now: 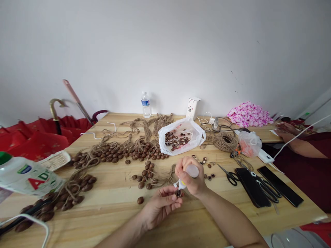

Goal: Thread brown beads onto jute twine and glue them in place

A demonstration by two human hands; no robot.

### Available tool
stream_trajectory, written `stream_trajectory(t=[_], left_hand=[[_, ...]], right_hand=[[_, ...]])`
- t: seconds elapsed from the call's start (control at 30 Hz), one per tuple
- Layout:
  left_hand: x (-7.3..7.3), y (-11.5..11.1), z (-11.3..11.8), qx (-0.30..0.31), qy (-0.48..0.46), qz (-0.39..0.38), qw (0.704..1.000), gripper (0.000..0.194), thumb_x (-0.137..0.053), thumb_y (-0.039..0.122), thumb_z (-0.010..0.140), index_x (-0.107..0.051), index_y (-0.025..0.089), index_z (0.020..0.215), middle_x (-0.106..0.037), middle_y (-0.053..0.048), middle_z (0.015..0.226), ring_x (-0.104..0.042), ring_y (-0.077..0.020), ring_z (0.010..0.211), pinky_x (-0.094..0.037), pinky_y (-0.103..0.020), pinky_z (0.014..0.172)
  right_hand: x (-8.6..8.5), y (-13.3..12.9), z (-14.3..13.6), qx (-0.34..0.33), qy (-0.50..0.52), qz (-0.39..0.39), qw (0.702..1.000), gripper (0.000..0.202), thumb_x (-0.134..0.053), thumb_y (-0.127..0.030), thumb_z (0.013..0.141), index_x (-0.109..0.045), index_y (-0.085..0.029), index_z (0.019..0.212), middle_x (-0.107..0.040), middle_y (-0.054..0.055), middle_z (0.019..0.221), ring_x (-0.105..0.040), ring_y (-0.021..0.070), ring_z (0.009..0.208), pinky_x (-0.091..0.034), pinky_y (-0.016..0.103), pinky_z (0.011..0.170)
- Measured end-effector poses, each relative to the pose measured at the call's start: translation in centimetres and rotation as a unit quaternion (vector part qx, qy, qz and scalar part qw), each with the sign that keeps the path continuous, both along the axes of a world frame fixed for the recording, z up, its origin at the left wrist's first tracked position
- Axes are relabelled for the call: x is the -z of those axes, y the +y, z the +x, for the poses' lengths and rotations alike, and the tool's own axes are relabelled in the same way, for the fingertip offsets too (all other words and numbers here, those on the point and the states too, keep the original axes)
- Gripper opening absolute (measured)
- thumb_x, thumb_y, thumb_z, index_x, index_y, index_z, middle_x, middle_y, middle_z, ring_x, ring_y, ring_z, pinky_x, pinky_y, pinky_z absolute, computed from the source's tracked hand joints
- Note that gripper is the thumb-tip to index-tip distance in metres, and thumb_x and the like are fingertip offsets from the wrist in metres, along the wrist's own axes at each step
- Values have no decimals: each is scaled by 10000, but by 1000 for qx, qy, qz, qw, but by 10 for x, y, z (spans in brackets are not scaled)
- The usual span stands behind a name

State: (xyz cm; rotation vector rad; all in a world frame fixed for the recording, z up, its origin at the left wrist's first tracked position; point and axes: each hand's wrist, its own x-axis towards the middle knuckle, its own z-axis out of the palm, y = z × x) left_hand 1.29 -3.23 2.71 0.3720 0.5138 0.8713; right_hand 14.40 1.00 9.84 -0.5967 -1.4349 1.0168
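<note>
Between thumb and fingers, my left hand (162, 205) pinches a dark brown nutshell piece (178, 193). My right hand (192, 179) is wrapped round a small white glue bottle (182, 184), tipped down so its nozzle meets the shell or sits just above it; which one I cannot tell. Beyond my hands lies an open white plastic bag (168, 150) with many broken brown shells inside. Several shell pieces (204, 160) lie loose to the right of it. Round brown nuts (113, 154) tied to twine spread over the left of the table. A single nut (140, 200) rests near my left hand.
Scissors (231, 175), black phones (252, 187), larger scissors (266, 186) and a twine coil (225, 142) lie to the right. A water bottle (146, 105) stands at the back. A large white bottle (28, 175) is at left. Another person's hands (284, 129) are at the far right.
</note>
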Motion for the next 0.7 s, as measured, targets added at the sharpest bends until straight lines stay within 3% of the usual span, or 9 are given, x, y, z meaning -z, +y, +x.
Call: stream_trajectory(t=[0.47,0.7], left_hand=[[-4,-1,2,0,4,1,1000,216,-781,53,590,-685,124,770,-731,-61,730,-701,-167,673,-533,-254,669],[-3,-1,1,0,8,6,1000,220,-779,60,593,-693,120,786,-736,-69,754,-700,-166,678,-534,-261,677]], right_hand=[[1,-1,-3,5,21,6,1000,318,-666,-403,711,-431,-210,619,-476,-15,618,-453,123,523,-377,268,462],[-1,-2,-3,-6,24,20,999,266,-653,-338,728,-440,-210,634,-481,-16,631,-463,126,525,-362,272,466]])
